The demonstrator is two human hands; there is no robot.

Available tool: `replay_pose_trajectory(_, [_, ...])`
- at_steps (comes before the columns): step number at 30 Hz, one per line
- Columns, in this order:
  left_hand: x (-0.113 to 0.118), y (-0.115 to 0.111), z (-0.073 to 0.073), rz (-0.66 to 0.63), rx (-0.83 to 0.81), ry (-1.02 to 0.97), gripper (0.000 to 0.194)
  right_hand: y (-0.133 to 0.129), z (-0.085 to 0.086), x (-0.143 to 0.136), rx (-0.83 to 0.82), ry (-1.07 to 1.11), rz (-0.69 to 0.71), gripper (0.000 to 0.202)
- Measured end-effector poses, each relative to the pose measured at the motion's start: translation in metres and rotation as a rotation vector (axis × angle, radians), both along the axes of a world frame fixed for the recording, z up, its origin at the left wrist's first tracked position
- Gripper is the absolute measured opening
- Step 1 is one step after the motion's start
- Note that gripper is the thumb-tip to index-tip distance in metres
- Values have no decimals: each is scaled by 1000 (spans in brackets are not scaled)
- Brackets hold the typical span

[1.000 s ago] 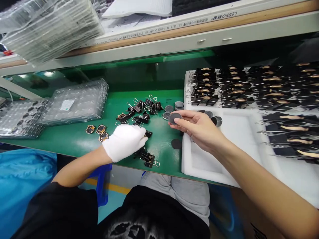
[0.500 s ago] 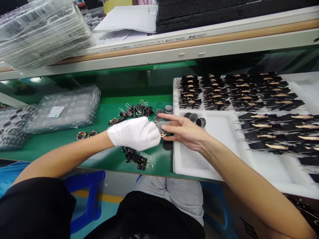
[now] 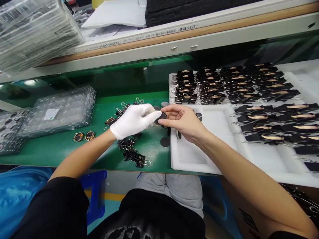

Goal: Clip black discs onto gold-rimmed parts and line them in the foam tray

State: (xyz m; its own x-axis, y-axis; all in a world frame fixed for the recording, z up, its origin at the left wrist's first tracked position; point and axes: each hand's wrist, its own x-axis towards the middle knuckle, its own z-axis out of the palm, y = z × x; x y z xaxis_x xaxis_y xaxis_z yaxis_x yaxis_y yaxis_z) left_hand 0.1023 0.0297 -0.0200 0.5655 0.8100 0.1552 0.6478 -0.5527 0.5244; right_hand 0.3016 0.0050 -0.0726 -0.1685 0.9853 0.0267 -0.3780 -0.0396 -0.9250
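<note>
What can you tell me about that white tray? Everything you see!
The white tray looks like thick foam, with raised rims around shallow compartments. It lies on the green table, stretching toward the picture's right side. Rows of black pieces with tan strips sit in its far left part and further right; its near left compartment holds at least one dark disc. The right hand is over its left rim; whether they touch is unclear.

Held disc (image 3: 163,115) — smooth, matt

Rows of clipped parts (image 3: 240,90) at right and stacked plastic trays (image 3: 37,38) at far left mark a workshop.
</note>
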Motion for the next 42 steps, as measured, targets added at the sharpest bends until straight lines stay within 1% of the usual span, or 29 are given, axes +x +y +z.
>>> replay_pose_trajectory(2, [1,4,2,25,52,-2,47,-1,-1,0,-2,-26,14,48])
replay_pose_trajectory(4, [-5,6,6,-17,94,59,45,-2,0,1,-32,-56,26,46])
replay_pose_trajectory(6, [-18,6,13,-108,132,228,44,-3,1,4,-45,-77,20,44])
replay_pose_trajectory(8, [-34,3,16,-178,221,481,45,-3,4,6,-48,-66,11,42])
replay_pose_trajectory(10, [-50,1,13,-200,320,701,48,-3,6,8,-89,-27,18,39])
replay_pose_trajectory(11, [-57,2,10,-210,348,763,49,-3,8,9,-117,-6,27,37])
replay_pose_trajectory(13, [-67,5,1,-247,361,794,48,-3,10,10,-163,27,57,36])
replay_pose_trajectory(15, [-70,11,-4,-283,366,748,47,-3,11,10,-179,42,85,36])
replay_pose_trajectory(17, [-67,15,-3,-242,394,634,50,-4,12,9,-159,28,105,34])
replay_pose_trajectory(19, [-58,17,1,-144,401,406,54,-5,12,9,-115,-16,121,34])
replay_pose_trajectory(21, [-44,15,4,-59,350,126,55,-5,13,7,-57,-54,150,34])
replay_pose_trajectory(23, [-30,13,3,-31,259,-87,53,-6,11,5,-1,-62,184,32])
replay_pose_trajectory(25, [-19,13,2,-38,172,-194,52,-5,9,3,57,-44,177,27])
replay_pose_trajectory(27, [-14,14,0,-56,110,-207,54,-4,7,2,89,-47,132,25])
replay_pose_trajectory(29, [-14,15,0,-67,82,-130,54,-3,5,2,89,-90,93,28])
replay_pose_trajectory(31, [-16,15,0,-61,62,-31,54,-2,5,3,73,-145,86,33])
replay_pose_trajectory(33, [-18,16,-1,-59,58,26,55,-1,5,3,62,-174,88,35])
replay_pose_trajectory(35, [-19,17,-3,-83,110,48,57,-1,6,3,51,-184,102,35])
replay_pose_trajectory(37, [-18,20,-5,-97,218,40,56,-2,7,4,29,-157,101,35])
replay_pose_trajectory(39, [-18,23,-6,-67,308,-13,53,-2,9,4,-26,-77,59,32])
replay_pose_trajectory(40, [-19,24,-6,-43,324,-51,52,-2,9,4,-66,-32,23,31])
replay_pose_trajectory(42, [-20,25,-5,-16,301,-115,49,-1,11,4,-152,30,-61,29])
